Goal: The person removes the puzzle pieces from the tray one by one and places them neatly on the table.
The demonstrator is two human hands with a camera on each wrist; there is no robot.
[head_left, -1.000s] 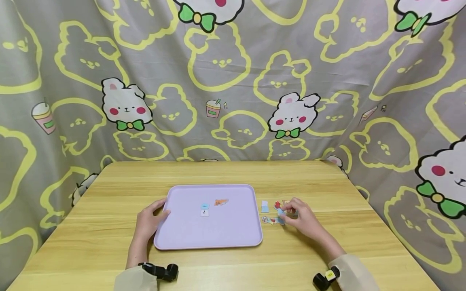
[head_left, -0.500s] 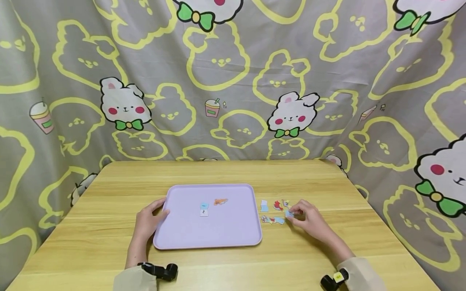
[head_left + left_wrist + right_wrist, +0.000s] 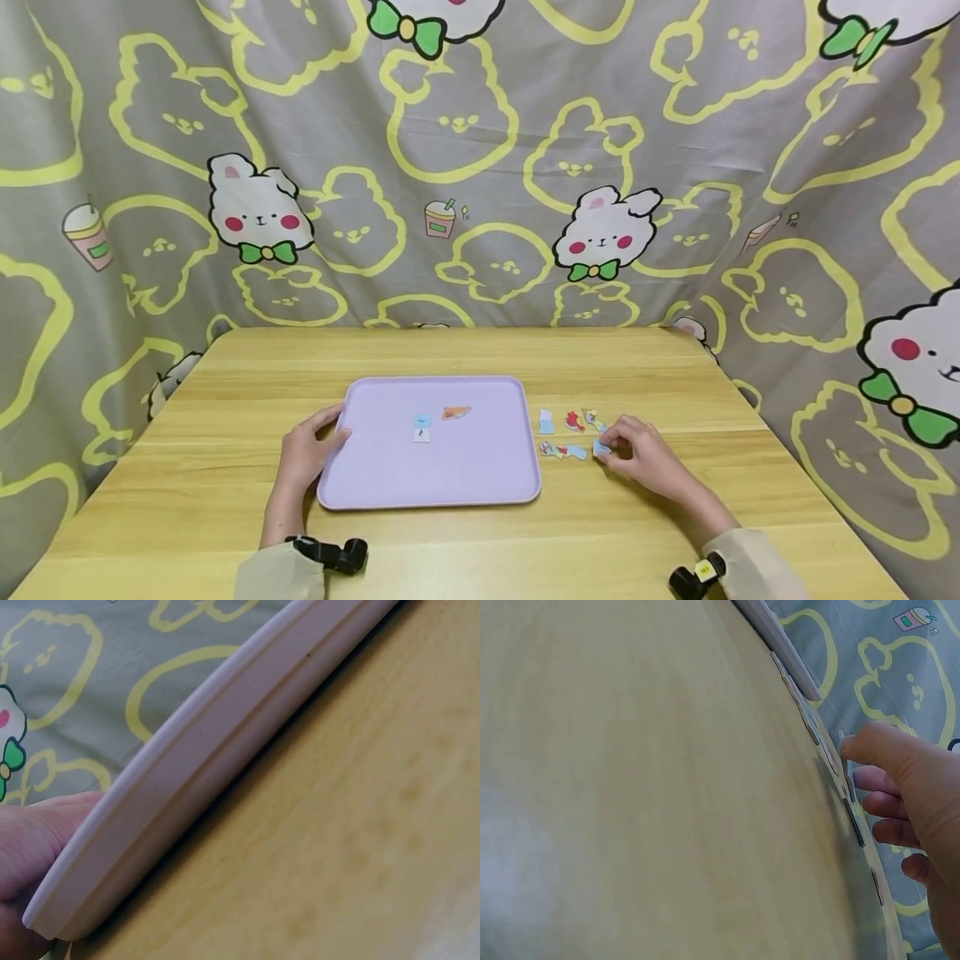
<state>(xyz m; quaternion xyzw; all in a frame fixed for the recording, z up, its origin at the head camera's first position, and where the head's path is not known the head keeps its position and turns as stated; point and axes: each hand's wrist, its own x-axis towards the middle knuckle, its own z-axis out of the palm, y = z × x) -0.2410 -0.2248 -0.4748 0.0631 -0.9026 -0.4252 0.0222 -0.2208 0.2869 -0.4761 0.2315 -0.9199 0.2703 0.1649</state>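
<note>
Tray (image 3: 450, 479), gripped by left fingers (image 3: 324, 417), holds cutouts (image 3: 455, 412); right fingers (image 3: 886, 805) pinch a blue cutout (image 3: 599, 447).

A curtained-off booth (image 3: 750, 125) here, cartoon-bunny cloth (image 3: 480, 192) hanging left, far and right around a wood-grain table (image 3: 480, 550).

The tabletop (image 3: 480, 546) is pale yellow wood, its grain running side to side. A lilac tray (image 3: 429, 479) with rounded corners and a raised rim rests on it. Just beyond the tray's right edge lie small flat pieces: a white-and-blue piece (image 3: 546, 422), a mostly red piece (image 3: 574, 421), a patterned piece (image 3: 592, 417) beside that, and a nearer row of printed pieces (image 3: 562, 451)
</note>
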